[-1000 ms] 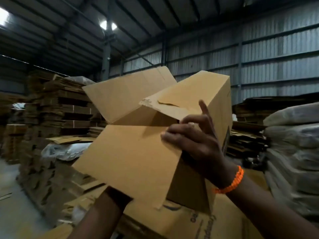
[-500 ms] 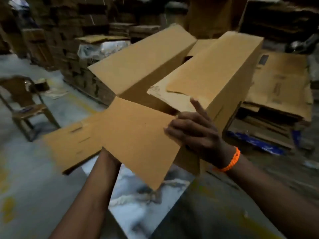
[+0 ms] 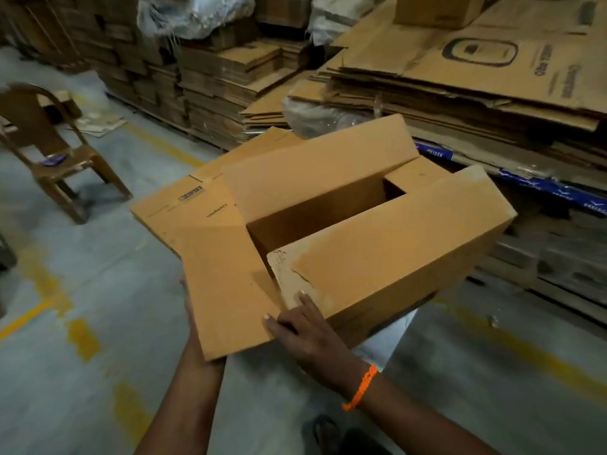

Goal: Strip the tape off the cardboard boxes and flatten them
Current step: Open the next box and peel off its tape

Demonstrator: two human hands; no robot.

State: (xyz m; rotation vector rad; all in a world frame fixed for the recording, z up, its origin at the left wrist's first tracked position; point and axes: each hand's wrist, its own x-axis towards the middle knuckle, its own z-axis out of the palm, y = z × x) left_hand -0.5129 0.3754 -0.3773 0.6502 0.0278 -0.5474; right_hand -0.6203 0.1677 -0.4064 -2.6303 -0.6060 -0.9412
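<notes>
I hold an open brown cardboard box in front of me above the floor, its top flaps spread outward and its inside dark. No tape shows on it; a torn pale patch marks the near corner of the right flap. My right hand, with an orange wristband, grips the box's near corner, one finger lying along the right flap and the thumb on the near flap. My left hand is under the near flap, and only its edge and the wrist show.
A tall pile of flattened cartons fills the right side, with a small box on top. More cardboard stacks and plastic-wrapped bundles stand behind. A brown chair is at left. Yellow lines cross the grey floor.
The box has come down from head height to waist level and now opens upward. My view has tipped from the roof to the floor. Both hands keep their places on the box.
</notes>
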